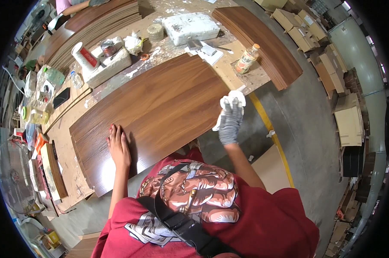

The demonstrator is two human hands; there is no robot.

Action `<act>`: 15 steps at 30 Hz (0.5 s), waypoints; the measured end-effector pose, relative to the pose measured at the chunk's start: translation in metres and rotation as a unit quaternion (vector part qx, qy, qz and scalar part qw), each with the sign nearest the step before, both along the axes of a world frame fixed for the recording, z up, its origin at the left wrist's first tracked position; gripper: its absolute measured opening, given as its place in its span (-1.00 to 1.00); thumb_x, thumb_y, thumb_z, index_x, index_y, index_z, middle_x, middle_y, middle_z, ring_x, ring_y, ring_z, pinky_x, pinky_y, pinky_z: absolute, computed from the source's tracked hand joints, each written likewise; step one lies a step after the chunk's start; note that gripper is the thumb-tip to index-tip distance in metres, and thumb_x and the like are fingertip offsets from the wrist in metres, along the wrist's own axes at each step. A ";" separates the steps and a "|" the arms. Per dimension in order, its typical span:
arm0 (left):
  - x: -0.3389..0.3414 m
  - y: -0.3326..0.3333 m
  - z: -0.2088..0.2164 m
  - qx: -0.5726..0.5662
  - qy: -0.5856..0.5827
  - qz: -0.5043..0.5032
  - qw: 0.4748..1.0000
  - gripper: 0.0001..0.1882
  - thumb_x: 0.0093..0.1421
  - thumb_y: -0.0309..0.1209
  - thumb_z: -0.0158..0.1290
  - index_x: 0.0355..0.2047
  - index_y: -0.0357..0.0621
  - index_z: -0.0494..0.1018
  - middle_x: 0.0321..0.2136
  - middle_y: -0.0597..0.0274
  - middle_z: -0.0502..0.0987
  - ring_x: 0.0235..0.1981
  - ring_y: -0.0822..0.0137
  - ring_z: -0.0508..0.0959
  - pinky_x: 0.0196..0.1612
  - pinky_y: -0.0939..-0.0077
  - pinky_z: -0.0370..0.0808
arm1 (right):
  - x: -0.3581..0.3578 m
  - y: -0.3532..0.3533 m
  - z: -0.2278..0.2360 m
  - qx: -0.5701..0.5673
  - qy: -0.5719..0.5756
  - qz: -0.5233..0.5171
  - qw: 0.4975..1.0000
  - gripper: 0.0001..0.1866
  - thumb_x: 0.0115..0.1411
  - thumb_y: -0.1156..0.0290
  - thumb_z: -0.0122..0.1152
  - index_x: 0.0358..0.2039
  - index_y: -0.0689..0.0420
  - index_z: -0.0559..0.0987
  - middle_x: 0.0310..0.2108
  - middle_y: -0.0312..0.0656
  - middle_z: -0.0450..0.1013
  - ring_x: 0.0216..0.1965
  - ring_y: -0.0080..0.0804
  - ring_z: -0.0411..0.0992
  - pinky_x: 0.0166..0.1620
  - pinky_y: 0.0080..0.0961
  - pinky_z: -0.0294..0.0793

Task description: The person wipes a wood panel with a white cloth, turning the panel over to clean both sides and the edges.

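Observation:
A long brown wood-grain board (160, 103) lies flat on the worktable, reaching over its near edge. My bare left hand (118, 145) rests on the board's left part, fingers stretched out and pressed flat. My right hand (231, 122), in a grey glove, is closed on a white cloth (234, 98) at the board's right end. The cloth bunches around the fingers and hangs beside the board's edge. A bottle with an orange cap (247, 59) stands just beyond the right hand.
Stacked brown boards lie at the back left (95, 30) and back right (263, 43). A white wrapped block (191, 28), a white-and-red cup (85, 56) and a dark phone (61, 98) sit behind the board. Cardboard boxes (348, 119) line the right side.

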State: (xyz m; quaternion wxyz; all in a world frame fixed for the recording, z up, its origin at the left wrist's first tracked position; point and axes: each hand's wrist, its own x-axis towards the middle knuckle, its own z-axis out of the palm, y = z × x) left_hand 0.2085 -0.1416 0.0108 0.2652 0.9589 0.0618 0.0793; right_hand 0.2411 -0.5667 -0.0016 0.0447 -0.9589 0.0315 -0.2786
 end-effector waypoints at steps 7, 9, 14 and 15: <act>0.006 -0.021 0.020 0.050 0.004 0.005 0.999 -0.49 0.41 -0.21 -0.28 0.30 -0.10 0.26 0.37 0.07 0.14 0.40 0.11 0.10 0.42 0.13 -0.09 | 0.039 -0.134 -0.043 0.338 0.057 0.006 0.940 -0.59 0.41 0.20 -0.13 0.15 0.14 0.41 0.02 -0.01 0.47 0.00 -0.16 0.46 0.09 -0.28 0.45; 0.014 -0.028 0.020 0.052 0.001 0.016 0.999 -0.51 0.43 -0.23 -0.29 0.28 -0.11 0.28 0.36 0.06 0.15 0.39 0.10 0.11 0.42 0.14 -0.08 | 0.050 -0.176 -0.062 0.657 -0.029 0.065 0.751 -0.51 0.39 0.03 -0.07 0.13 0.15 0.41 -0.01 -0.05 0.48 -0.09 -0.29 0.50 -0.01 -0.35 0.52; 0.029 -0.049 0.002 -0.098 -0.022 0.123 0.987 -0.53 0.44 -0.28 -0.26 0.21 -0.30 0.33 0.28 -0.11 0.26 0.37 0.04 0.15 0.40 0.22 -0.01 | 0.106 -0.099 0.046 0.375 -0.026 0.261 0.889 -0.64 0.34 0.41 -0.08 0.10 0.26 0.41 0.03 0.00 0.43 0.02 -0.24 0.44 0.13 -0.36 0.40; 0.044 -0.070 0.010 -0.128 -0.016 0.113 0.985 -0.53 0.43 -0.28 -0.26 0.22 -0.30 0.32 0.29 -0.11 0.25 0.37 0.03 0.15 0.40 0.22 0.00 | 0.115 -0.071 0.051 0.311 -0.007 0.309 0.899 -0.66 0.33 0.53 -0.09 0.09 0.27 0.42 0.03 0.03 0.42 0.05 -0.22 0.43 0.16 -0.35 0.37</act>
